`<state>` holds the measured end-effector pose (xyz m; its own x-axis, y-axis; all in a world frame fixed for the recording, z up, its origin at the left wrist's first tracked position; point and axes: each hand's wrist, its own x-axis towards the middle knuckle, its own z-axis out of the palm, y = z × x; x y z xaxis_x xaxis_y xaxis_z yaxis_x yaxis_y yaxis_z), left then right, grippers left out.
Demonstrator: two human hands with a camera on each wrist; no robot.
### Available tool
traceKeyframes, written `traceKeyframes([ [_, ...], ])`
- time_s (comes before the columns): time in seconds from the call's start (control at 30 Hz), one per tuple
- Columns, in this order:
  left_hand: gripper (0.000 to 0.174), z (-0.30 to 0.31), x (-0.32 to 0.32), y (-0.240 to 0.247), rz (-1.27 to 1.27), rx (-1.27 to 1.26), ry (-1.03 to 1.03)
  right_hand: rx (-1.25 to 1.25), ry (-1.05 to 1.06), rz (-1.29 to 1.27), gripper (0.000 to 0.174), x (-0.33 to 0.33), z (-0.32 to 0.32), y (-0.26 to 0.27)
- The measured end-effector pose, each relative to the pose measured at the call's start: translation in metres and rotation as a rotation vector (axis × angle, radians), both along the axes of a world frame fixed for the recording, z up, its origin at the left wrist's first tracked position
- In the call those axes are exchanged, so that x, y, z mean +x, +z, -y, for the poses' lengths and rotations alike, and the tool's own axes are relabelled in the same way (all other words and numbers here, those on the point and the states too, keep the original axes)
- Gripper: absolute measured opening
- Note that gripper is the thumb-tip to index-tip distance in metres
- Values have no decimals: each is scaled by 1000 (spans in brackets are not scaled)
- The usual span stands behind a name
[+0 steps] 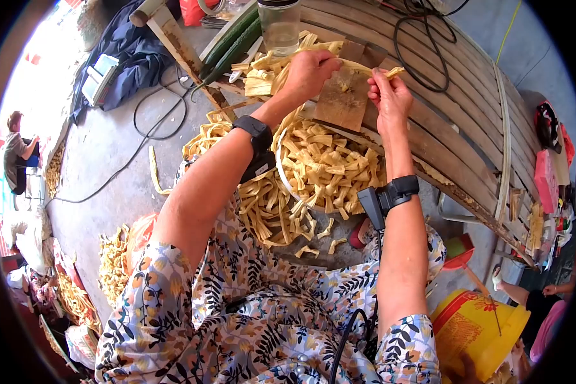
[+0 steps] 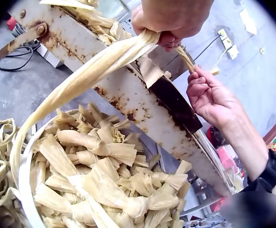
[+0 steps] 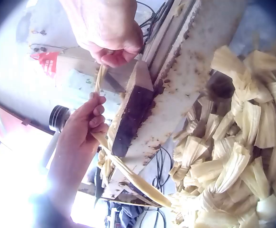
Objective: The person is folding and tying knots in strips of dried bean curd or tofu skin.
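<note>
A long pale yellow tofu-skin strip (image 2: 81,71) is drawn taut between the two hands above a small wooden board (image 1: 342,109). My left hand (image 1: 310,73) grips it with curled fingers, and its long tail hangs from that fist toward the basin. Near the other end, my right hand (image 1: 390,99) pinches the strip between thumb and fingers, with a short tip sticking out. Below the hands, a white-rimmed basin (image 2: 26,190) is heaped with knotted tofu-skin pieces (image 1: 329,166). Loose strips (image 1: 262,208) are piled beside the basin, and more folded strips (image 1: 265,77) lie on the bench by my left hand.
The slatted bench (image 1: 454,121) has a rusty white edge (image 2: 114,95). Cucumbers (image 1: 233,48) and a lidded jar (image 1: 280,29) stand beyond my left hand; black cable (image 1: 422,48) loops at the right. A yellow bucket (image 1: 477,333) is at lower right, with another person nearby.
</note>
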<state>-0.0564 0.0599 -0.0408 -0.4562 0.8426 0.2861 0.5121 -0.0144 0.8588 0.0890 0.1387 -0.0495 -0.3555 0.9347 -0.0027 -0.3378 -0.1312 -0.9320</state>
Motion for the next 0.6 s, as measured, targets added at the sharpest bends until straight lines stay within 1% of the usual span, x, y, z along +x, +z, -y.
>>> traceKeyframes([
  [0.07,21,-2,-1,-1,-12,-8,17,23,8,7,14,-1,-1,-1],
  [0.13,21,-6,-4,-14,-48,-21,48,66,28,39,13,-2,-3,-8],
  [0.23,20,-6,-6,-30,-204,48,109,186,-75,286,11,0,-3,-23],
  [0.3,20,-1,-14,-29,-99,26,118,216,-137,448,12,13,-4,-26],
  [0.33,20,4,-18,-21,-47,15,129,189,-58,397,12,17,3,-17],
  [0.37,21,9,-18,-14,72,-29,15,160,20,345,13,22,10,-8],
  [0.43,22,27,-9,2,170,-71,-142,147,193,290,14,32,25,4],
  [0.5,23,43,-4,7,243,-144,-295,271,347,427,13,39,40,8],
  [0.53,24,49,-2,8,264,-166,-331,339,418,494,12,44,46,9],
  [0.6,24,60,2,8,315,-219,-395,420,464,667,18,56,54,6],
])
